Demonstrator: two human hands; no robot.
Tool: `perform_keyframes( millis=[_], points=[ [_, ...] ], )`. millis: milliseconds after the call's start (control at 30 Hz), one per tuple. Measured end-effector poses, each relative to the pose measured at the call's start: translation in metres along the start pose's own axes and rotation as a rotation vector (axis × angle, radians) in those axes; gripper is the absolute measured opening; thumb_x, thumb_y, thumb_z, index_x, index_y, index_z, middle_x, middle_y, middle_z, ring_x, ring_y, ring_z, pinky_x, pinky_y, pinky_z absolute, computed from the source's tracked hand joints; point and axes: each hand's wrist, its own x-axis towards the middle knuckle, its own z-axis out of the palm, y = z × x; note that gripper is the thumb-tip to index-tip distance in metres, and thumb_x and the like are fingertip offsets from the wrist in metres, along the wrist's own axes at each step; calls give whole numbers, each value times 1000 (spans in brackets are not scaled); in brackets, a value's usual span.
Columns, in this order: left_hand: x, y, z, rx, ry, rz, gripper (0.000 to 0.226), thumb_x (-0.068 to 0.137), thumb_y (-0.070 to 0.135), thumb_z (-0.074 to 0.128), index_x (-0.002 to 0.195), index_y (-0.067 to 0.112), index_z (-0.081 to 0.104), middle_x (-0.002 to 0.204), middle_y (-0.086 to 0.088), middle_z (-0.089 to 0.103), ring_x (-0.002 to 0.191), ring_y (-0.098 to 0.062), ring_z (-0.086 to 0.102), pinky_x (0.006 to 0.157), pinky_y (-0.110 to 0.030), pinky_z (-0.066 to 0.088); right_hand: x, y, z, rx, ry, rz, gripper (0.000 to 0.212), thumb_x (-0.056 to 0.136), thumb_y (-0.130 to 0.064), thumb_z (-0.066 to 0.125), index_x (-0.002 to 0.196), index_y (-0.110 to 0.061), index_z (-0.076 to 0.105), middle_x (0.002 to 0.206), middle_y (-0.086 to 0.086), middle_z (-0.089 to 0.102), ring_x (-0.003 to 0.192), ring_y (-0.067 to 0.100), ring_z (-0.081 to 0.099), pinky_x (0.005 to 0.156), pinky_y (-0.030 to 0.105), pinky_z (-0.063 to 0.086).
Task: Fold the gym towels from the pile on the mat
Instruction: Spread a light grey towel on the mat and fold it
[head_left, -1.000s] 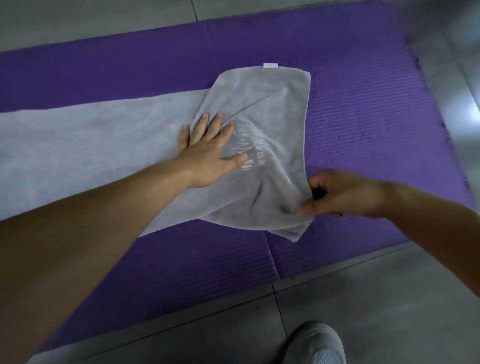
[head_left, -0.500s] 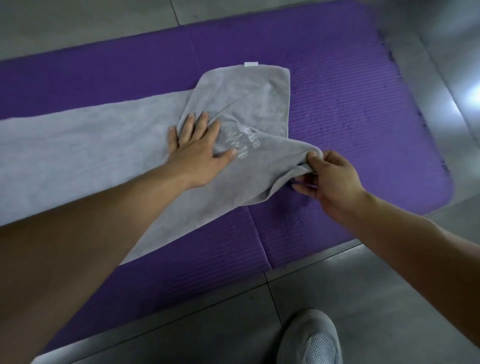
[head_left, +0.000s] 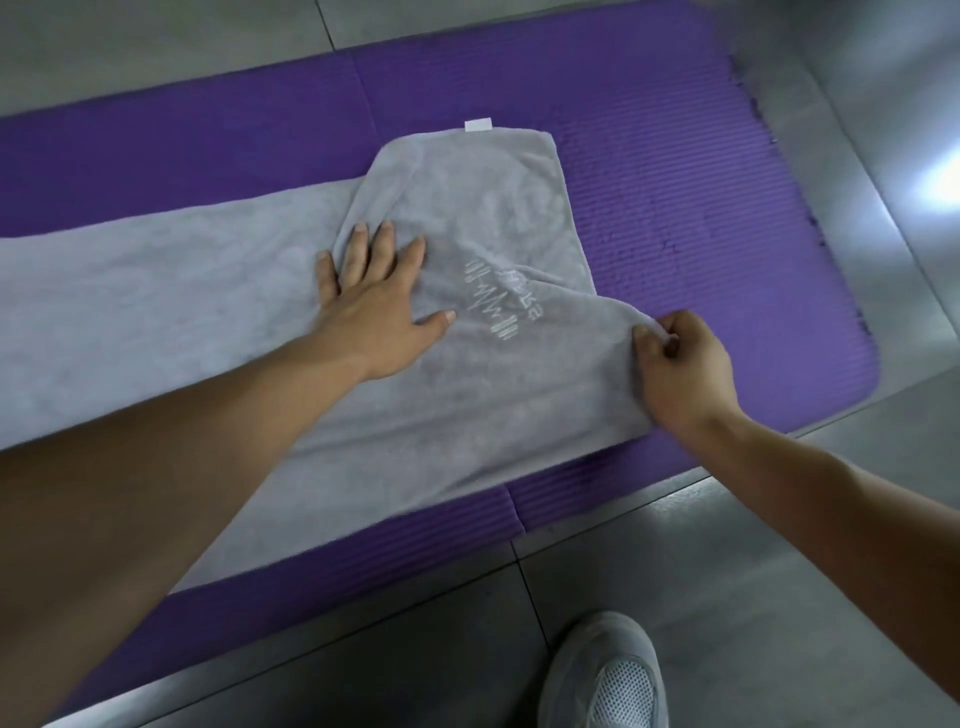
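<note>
A long grey gym towel (head_left: 171, 280) lies spread across the purple mat (head_left: 701, 171), running off the left edge of view. Its right end is folded back over itself, showing a white embroidered logo (head_left: 493, 296) and a small white tag (head_left: 478, 125) at the far edge. My left hand (head_left: 374, 301) presses flat on the folded part, fingers spread. My right hand (head_left: 675, 364) pinches the towel's near right corner, which is lifted into a ridge and partly covers the logo.
The mat lies on grey floor tiles (head_left: 779, 597). A light mesh shoe (head_left: 608, 675) stands on the tiles just below the mat's near edge. Bright light glares on the floor at the far right (head_left: 940, 182).
My right hand has carried the pinched corner up and away from me, over the folded end. My left hand has stayed pressed on the towel.
</note>
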Motion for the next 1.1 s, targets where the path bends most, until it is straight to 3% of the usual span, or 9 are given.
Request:
perform_keyframes(
  millis=[200,300,367,433,567,667,800,1000,1100],
  points=[
    [8,-3,-5,-61,29,47,88,95,67,42,162,30,-1,169,2,-16,153,-19,-23,123,-52,-12,16,10,-11,-466,-34,2,34,98,-49,44,93,-16,51,97,14,64,81,33,50,73,41,42],
    [6,-7,-8,-188,220,80,65,98,53,50,155,28,30,166,0,22,155,-22,14,125,-49,7,17,-5,-9,-410,8,-156,34,93,-52,55,104,-20,57,107,4,58,97,27,53,79,40,45],
    [8,-16,-13,-280,403,65,48,98,39,55,143,23,47,149,-2,48,139,-25,43,119,-47,28,28,-25,0,-275,-3,-259,24,91,-45,61,99,-23,60,103,-2,58,94,18,54,77,33,41],
    [15,-29,-23,-368,515,44,42,97,26,56,138,18,53,141,-4,55,127,-27,54,109,-45,42,46,-55,15,-137,-42,-309,17,91,-39,63,94,-23,66,96,-6,65,88,14,60,75,27,40],
    [31,-60,-41,-395,571,-44,39,94,8,51,131,13,62,132,-8,59,119,-27,57,101,-35,45,101,-117,46,41,-64,-313,23,89,-37,70,103,-19,71,96,-9,67,87,11,64,78,23,46],
    [45,-88,-47,-328,507,-156,42,93,11,57,135,11,61,134,-15,57,124,-34,54,105,-41,45,146,-146,63,192,-49,-192,40,76,-45,77,109,-24,68,101,-6,69,86,18,71,78,40,61],
    [62,-106,-55,-321,448,-187,32,91,19,69,122,15,68,124,-13,57,114,-31,57,99,-37,46,179,-155,73,138,19,-119,46,72,-49,81,109,-26,65,103,-3,71,88,22,71,79,42,61],
    [76,-114,-67,-388,398,-285,13,88,31,77,94,21,72,82,11,63,86,-15,61,75,-30,43,195,-157,74,-9,6,-120,25,80,-36,82,91,-16,71,73,-4,64,73,19,65,70,29,53],
    [77,-114,-71,-365,440,-276,11,92,32,73,91,21,68,83,9,64,85,-16,60,74,-31,43,198,-162,70,49,34,-100,18,83,-30,80,82,-20,65,68,-3,64,62,21,66,60,32,57]
  ],
)
